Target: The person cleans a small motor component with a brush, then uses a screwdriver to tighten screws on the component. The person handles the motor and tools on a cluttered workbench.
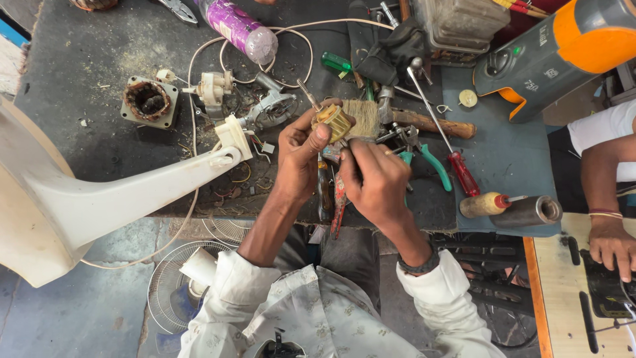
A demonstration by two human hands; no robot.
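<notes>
Yellowish plastic, ribbed and round, marks the small part (332, 122) gripped at the centre of the frame, just above mid-height. The left hand (299, 154) grasps it between thumb and fingertips, holding it up over the workbench (79, 59). The right hand (375, 179) is clenched around a brush (363, 118), its pale bristles touching the part's right side.

Directly under both hands lie red-handled pliers (338, 199). Right of centre rest a wooden-handled hammer (430, 123), a red-handled screwdriver (442, 138) and green-handled cutters (430, 163). In the upper left sit a motor stator (149, 101) and white wiring (199, 73). A white fan housing (99, 199) fills the left of the frame. Another person's hand (613, 245) rests at the far right, well apart.

Risk assessment: the fingertip hold is narrow, so brush pressure could twist the part free, in which case it would likely drop among the tools or over the bench edge. Fine wires, if attached, could snag in the bristles; the picture does not show any clearly.
</notes>
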